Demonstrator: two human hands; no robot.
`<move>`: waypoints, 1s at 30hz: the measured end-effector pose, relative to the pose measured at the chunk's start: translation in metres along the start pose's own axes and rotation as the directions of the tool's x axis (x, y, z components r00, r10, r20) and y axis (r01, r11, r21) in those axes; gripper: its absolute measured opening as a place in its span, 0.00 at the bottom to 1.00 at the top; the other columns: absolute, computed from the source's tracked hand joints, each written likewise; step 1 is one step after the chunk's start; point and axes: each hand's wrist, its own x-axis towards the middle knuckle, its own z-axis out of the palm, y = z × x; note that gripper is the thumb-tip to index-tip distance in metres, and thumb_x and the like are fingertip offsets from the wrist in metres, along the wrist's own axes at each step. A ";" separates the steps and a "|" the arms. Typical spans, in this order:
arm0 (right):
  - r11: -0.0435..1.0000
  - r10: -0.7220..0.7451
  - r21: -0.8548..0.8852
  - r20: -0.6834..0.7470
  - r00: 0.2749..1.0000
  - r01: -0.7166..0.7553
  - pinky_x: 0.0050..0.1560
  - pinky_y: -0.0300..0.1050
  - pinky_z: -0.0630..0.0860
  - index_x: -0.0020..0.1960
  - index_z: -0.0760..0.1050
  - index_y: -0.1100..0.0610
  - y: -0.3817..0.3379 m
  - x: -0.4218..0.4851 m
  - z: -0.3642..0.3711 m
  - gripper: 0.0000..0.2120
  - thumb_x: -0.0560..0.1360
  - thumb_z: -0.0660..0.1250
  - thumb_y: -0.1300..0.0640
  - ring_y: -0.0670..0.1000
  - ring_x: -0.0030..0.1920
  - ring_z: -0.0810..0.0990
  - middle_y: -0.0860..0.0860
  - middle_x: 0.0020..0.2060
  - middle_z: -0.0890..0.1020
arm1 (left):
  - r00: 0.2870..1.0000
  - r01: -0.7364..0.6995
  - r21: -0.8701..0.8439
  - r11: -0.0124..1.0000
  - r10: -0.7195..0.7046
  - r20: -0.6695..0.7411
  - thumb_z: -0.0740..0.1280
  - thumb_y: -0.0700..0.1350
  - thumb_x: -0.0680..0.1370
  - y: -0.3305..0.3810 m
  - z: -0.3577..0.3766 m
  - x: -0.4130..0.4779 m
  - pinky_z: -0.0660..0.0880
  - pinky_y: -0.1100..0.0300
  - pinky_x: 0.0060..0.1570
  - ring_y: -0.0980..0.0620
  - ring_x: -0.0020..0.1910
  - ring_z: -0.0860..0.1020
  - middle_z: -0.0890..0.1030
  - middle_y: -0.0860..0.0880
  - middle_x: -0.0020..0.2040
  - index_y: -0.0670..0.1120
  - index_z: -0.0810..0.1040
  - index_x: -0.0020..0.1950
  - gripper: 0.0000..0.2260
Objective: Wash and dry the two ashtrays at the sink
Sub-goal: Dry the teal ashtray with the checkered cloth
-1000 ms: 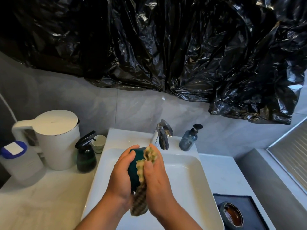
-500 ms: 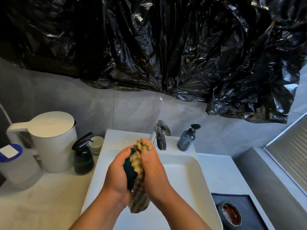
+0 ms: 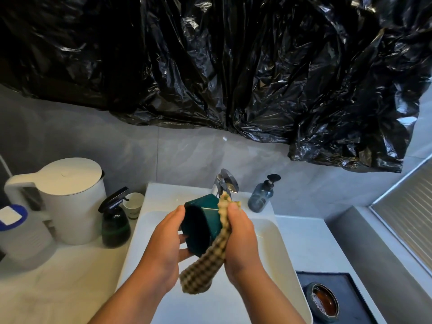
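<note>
Over the sink (image 3: pixel 287 265), in the head view, our left hand (image 3: pixel 163 249) grips the green ashtray (image 3: pixel 201 225) while our right hand (image 3: pixel 240 244) pinches the cloth (image 3: pixel 205 270) against its side. We have just turned it, baring the hollow, so wiping likely moves inside. The brown ashtray (image 3: pixel 325 302) waits on a tray (image 3: pixel 346 284).

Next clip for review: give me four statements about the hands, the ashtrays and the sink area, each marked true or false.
1. The left hand holds the green ashtray above the sink. True.
2. The right hand is empty. False: it grips the checked cloth against the green ashtray.
3. The amber ashtray lies in the sink. False: it sits on the dark tray on the counter, right of the sink.
4. A pump bottle stands right of the faucet. True.
</note>
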 end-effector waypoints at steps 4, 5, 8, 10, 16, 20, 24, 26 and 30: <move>0.959 0.201 0.202 0.017 0.979 -0.200 0.52 0.56 0.82 0.51 0.86 0.57 -0.009 0.009 -0.010 0.22 0.81 0.58 0.44 0.56 0.46 0.87 0.58 0.45 0.88 | 0.996 -0.075 0.149 0.986 0.069 0.048 0.54 0.53 0.85 0.000 0.000 0.002 0.78 0.55 0.47 0.50 0.59 0.77 0.81 0.52 0.58 0.58 0.78 0.56 0.12; 0.943 0.229 0.243 0.028 0.973 -0.229 0.49 0.54 0.81 0.46 0.87 0.57 -0.009 0.010 -0.011 0.23 0.81 0.58 0.43 0.56 0.43 0.87 0.59 0.44 0.88 | 0.994 -0.094 0.157 0.983 0.083 0.071 0.54 0.53 0.85 -0.001 0.000 0.002 0.78 0.55 0.47 0.52 0.59 0.77 0.81 0.55 0.57 0.59 0.78 0.56 0.13; 0.902 0.274 0.321 0.089 0.958 -0.288 0.45 0.52 0.80 0.47 0.85 0.58 -0.010 0.014 -0.013 0.24 0.81 0.57 0.43 0.58 0.43 0.85 0.59 0.43 0.87 | 0.988 -0.098 0.130 0.987 0.080 0.135 0.54 0.51 0.85 -0.001 -0.001 0.004 0.78 0.55 0.46 0.51 0.58 0.79 0.84 0.57 0.54 0.61 0.80 0.58 0.14; 0.892 0.275 0.341 0.114 0.955 -0.298 0.44 0.52 0.80 0.47 0.85 0.58 -0.009 0.018 -0.015 0.23 0.82 0.57 0.44 0.59 0.43 0.85 0.59 0.43 0.87 | 0.985 -0.061 0.107 0.992 0.042 0.169 0.56 0.51 0.84 0.001 -0.003 0.004 0.78 0.52 0.46 0.48 0.57 0.81 0.85 0.56 0.54 0.61 0.79 0.59 0.13; 0.886 0.308 0.309 0.169 0.936 -0.347 0.55 0.57 0.81 0.60 0.81 0.61 -0.001 0.027 -0.011 0.24 0.82 0.56 0.45 0.63 0.52 0.84 0.63 0.53 0.85 | 0.993 0.008 -0.012 1.000 -0.007 0.121 0.62 0.47 0.82 0.005 -0.018 0.013 0.80 0.50 0.38 0.39 0.52 0.81 0.84 0.43 0.56 0.54 0.83 0.58 0.10; 0.853 0.317 0.371 0.194 0.929 -0.368 0.69 0.67 0.71 0.65 0.78 0.65 0.015 0.034 -0.015 0.24 0.77 0.56 0.53 0.69 0.62 0.79 0.66 0.60 0.81 | 0.997 -0.016 -0.024 1.000 0.018 0.069 0.62 0.47 0.82 0.002 -0.032 0.021 0.82 0.44 0.43 0.35 0.56 0.80 0.83 0.41 0.57 0.53 0.82 0.58 0.10; 0.913 0.321 0.199 0.191 0.928 -0.357 0.56 0.58 0.79 0.62 0.79 0.61 0.021 0.036 -0.021 0.19 0.75 0.57 0.63 0.63 0.55 0.83 0.61 0.53 0.86 | 0.999 -0.028 -0.038 0.999 0.030 0.039 0.63 0.46 0.82 -0.002 -0.045 0.027 0.80 0.41 0.46 0.32 0.59 0.78 0.82 0.40 0.59 0.52 0.82 0.60 0.11; 0.953 0.297 0.017 0.150 0.943 -0.303 0.49 0.55 0.82 0.58 0.80 0.59 0.022 0.039 -0.023 0.17 0.76 0.58 0.69 0.60 0.49 0.86 0.59 0.47 0.87 | 0.999 -0.029 -0.056 0.998 0.030 0.016 0.63 0.45 0.82 -0.003 -0.053 0.029 0.80 0.42 0.46 0.34 0.57 0.79 0.82 0.41 0.59 0.52 0.82 0.59 0.10; 0.958 0.244 -0.184 0.121 0.962 -0.220 0.60 0.60 0.80 0.58 0.81 0.58 0.026 0.047 -0.019 0.11 0.76 0.67 0.64 0.58 0.52 0.86 0.57 0.49 0.87 | 0.998 -0.053 -0.050 0.997 0.051 -0.034 0.63 0.43 0.81 -0.004 -0.072 0.036 0.78 0.37 0.50 0.39 0.53 0.79 0.81 0.43 0.60 0.55 0.82 0.56 0.10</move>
